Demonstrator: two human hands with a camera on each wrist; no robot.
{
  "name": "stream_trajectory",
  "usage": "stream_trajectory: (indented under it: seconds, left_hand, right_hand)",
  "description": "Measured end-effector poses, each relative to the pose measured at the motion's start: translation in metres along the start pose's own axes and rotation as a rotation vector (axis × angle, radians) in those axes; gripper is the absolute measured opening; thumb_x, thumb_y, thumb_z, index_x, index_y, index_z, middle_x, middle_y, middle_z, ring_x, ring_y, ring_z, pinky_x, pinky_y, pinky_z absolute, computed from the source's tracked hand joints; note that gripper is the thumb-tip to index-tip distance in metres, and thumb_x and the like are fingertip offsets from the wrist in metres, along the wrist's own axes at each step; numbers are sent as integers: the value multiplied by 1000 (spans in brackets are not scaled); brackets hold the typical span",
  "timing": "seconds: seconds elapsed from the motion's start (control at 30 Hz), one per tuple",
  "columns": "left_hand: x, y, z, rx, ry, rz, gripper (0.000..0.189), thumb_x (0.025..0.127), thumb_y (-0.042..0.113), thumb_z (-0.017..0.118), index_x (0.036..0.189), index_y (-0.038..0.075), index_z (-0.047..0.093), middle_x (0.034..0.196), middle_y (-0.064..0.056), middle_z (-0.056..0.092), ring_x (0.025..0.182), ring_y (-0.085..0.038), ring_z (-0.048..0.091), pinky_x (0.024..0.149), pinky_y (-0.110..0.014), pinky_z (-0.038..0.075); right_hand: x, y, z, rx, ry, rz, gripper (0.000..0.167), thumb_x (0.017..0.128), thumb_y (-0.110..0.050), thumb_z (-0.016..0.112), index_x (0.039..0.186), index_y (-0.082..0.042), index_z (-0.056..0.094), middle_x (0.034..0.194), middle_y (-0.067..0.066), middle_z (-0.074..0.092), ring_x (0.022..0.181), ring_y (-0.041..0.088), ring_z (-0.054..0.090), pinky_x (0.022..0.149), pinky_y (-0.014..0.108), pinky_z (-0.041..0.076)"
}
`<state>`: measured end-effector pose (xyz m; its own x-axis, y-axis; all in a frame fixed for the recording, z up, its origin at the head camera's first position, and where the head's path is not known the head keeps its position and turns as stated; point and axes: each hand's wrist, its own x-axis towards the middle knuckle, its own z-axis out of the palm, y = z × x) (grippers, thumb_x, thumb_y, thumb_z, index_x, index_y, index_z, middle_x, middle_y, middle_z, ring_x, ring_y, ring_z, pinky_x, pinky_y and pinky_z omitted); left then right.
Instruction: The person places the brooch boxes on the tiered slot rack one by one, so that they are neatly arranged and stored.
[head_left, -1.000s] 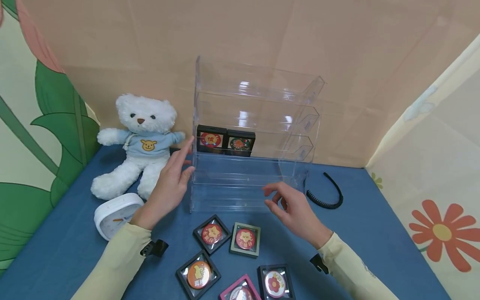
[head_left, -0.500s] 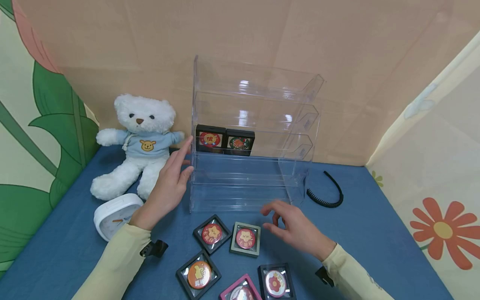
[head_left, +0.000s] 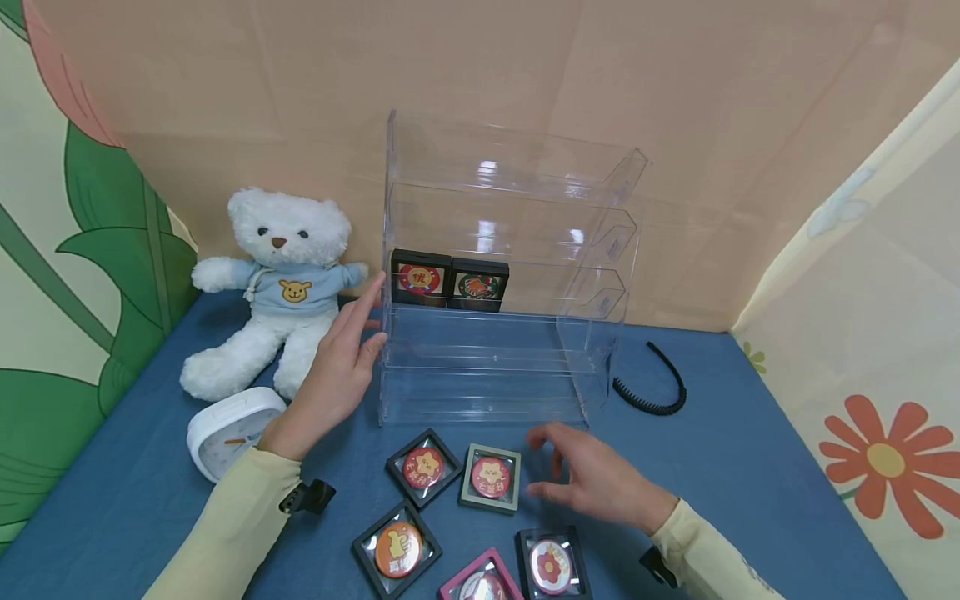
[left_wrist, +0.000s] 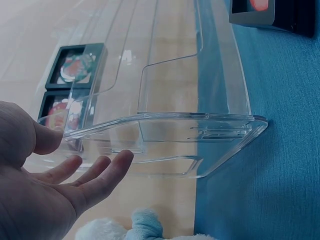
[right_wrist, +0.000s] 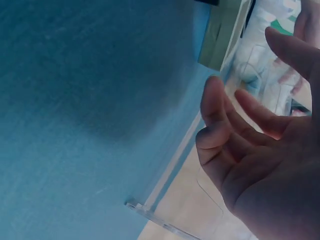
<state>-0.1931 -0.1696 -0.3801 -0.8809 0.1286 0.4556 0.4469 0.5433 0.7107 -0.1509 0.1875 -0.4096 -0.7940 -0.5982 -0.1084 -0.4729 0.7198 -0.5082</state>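
A clear acrylic tiered rack (head_left: 495, 364) stands at the back middle of the blue cloth. My left hand (head_left: 333, 379) touches its left side panel with extended fingers; the left wrist view shows that hand (left_wrist: 65, 185) beside the panel's edge. Two black-framed badges (head_left: 478, 285) sit side by side on a rack tier at its left end. My right hand (head_left: 596, 479), holding nothing, is just right of a grey-green framed badge (head_left: 491, 478), thumb and fingers apart and loosely bent. In the right wrist view the green frame's edge (right_wrist: 220, 40) lies beyond the fingertips.
More framed badges lie in front: a dark one (head_left: 423, 468), an orange one (head_left: 397, 550), a pink-framed one (head_left: 482, 581) and a flower one (head_left: 552, 565). A white teddy bear (head_left: 288, 283) and a white clock (head_left: 234, 432) stand left. A black coiled cord (head_left: 660, 408) lies right.
My right hand has come down and toward me, from in front of the rack's lower right to beside the grey-green framed badge. My left hand stays at the rack's side.
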Motion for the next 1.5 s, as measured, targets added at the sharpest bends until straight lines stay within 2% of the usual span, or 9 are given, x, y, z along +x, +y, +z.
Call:
stream_trajectory:
  seconds: [0.2,0.6,0.97,1.23,1.5]
  left_hand:
    - [0,0,0,-8,2,2,75,104,-4,49,164,27,16,151,-20,39,124,-41,51,93,-59,50]
    - [1,1,0,-6,5,4,75,104,-3,49,164,27,16,151,-21,38,125,-42,51,94,-59,50]
    - [2,2,-1,-7,6,4,74,105,-2,48,164,28,15,151,-21,38,124,-42,51,92,-59,50]
    - [0,2,-1,-14,4,-9,75,104,-4,48,164,27,15,151,-20,38,125,-42,51,94,-60,49]
    - [0,2,0,-4,1,-5,76,104,-4,49,164,26,16,150,-21,38,124,-42,51,93,-60,50]
  right_hand:
    - [0,1,6,-17,-37,2,65,86,-59,74,131,-15,59,115,-4,60,74,6,53,58,25,47]
    - [8,-2,15,-70,-55,36,72,84,-67,71,133,-15,59,117,-5,56,72,5,50,55,24,45]
    - [10,-3,16,-97,-44,25,70,84,-65,72,132,-16,60,118,-3,55,71,5,52,58,24,47]
    - [9,-2,19,-74,-40,34,69,83,-65,74,130,-17,60,116,-6,54,73,6,51,57,24,47]
    - [8,-5,20,12,-47,65,68,81,-58,79,128,-15,56,101,-7,55,79,9,53,61,25,49]
